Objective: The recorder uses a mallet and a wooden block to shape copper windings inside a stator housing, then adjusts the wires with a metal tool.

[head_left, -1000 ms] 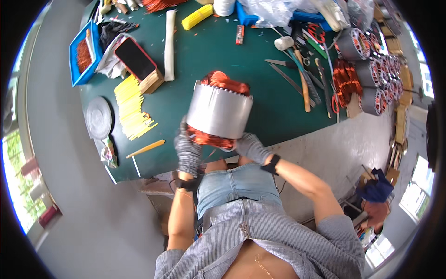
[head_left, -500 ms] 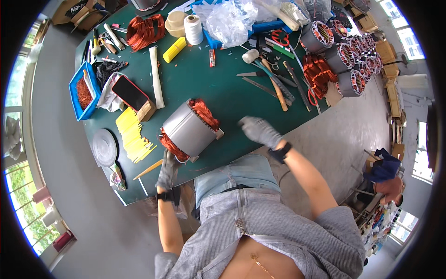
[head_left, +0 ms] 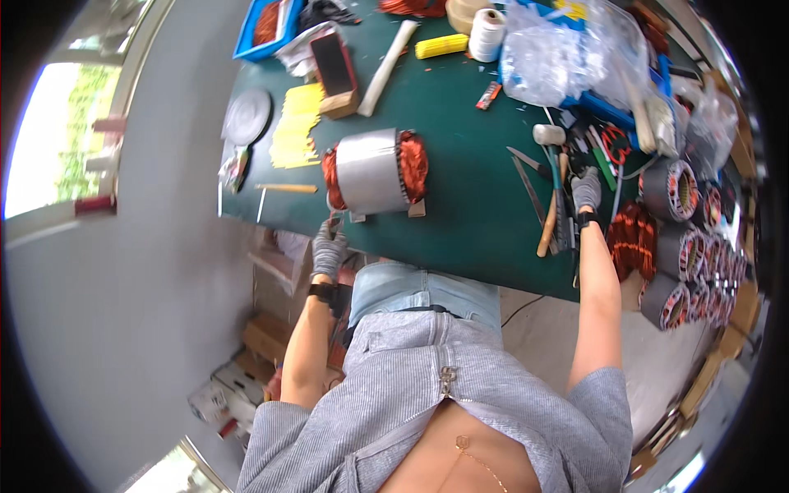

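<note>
A grey motor stator [head_left: 366,171] with copper windings bulging from both ends lies on its side near the table's front edge, resting on small wooden blocks [head_left: 417,209]. My left hand [head_left: 329,251], in a grey glove, is at the stator's lower left end with its fingers drawn together; what they hold is too small to name. My gloved right hand [head_left: 586,191] is far to the right among the hand tools, its fingertips at a small dark object I cannot make out. Beside it lie a mallet with a white head [head_left: 549,135], red-handled scissors [head_left: 615,144] and long wooden-handled tools [head_left: 552,215].
Yellow strips [head_left: 296,127], a phone [head_left: 332,66] on a wooden block and a grey disc [head_left: 247,117] lie at the left. Behind stand a white thread spool [head_left: 487,37] and a blue tray [head_left: 604,111] with plastic bags. More stators [head_left: 670,189] and copper coils [head_left: 633,238] crowd the right.
My right hand has moved right, from beside the stator to the tools. My left hand stays at the stator's lower left end. The view has turned, and the stator now appears more level.
</note>
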{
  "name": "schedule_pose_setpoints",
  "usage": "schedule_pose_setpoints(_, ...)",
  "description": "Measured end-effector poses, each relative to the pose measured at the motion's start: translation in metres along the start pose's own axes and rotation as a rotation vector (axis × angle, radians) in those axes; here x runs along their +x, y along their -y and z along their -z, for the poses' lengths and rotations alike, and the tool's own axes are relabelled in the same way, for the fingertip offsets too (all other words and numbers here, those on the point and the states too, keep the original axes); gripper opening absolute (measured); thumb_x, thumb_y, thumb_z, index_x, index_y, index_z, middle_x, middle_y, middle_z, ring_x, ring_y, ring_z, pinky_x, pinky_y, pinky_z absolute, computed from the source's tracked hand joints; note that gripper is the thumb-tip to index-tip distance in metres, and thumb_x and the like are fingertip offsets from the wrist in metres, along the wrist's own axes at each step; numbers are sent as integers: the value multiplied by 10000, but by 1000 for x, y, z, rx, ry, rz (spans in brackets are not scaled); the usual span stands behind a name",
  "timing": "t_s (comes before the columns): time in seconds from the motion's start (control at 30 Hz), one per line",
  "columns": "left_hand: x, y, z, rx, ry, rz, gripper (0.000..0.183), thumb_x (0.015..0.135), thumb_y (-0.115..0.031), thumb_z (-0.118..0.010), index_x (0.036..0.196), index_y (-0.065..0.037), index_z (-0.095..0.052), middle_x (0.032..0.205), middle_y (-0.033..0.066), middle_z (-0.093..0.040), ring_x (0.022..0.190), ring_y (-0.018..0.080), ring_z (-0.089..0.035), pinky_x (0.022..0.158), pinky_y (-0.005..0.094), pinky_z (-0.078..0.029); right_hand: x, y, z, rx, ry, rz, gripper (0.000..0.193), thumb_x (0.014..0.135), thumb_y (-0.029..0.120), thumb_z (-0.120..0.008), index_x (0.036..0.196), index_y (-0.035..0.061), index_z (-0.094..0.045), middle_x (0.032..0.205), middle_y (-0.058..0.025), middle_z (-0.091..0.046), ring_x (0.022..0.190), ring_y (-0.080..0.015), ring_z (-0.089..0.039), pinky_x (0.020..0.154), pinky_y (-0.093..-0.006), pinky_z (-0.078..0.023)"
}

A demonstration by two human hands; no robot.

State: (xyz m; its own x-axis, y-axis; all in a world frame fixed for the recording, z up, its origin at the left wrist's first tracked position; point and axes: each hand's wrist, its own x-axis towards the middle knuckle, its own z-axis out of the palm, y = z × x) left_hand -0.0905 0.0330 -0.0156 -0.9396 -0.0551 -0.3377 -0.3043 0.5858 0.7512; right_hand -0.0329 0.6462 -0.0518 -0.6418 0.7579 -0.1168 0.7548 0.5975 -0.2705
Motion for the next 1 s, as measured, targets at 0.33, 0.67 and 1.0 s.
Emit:
schedule_pose_setpoints(0.33,-112,-46,154,370,-81,350,487,779,-194,-682,1210,-50,-507,1003,116,-574,877,215,-559,778,346,-482,18,-44,38,271,199,254,232,853,258,-550,943,45,-559,779,-110,-625,670,-240,-586,600,-349,-448)
schedule_pose_setpoints(0.67,-3,-227,2,281,-329,-853,460,647,64,-499,1085,-55,-575,1136,155,-567,1129,349,-496,972,410,-391,-133,182,247,1147,28,524,234,936,241,-461,793,69,-531,595,-20,-478,435,-66,-396,388,-198,-286)
schedule_pose_setpoints(1.0,41,-209,-44,602,-225,-844,425,697,-150,-570,1111,-57,-558,1184,140,-563,1149,316,-494,1035,455,-317,-204,310,204,1195,390,622,192,888,175,-533,749,51,-491,641,-73,-573,428,-65,-461,392,-197,-354)
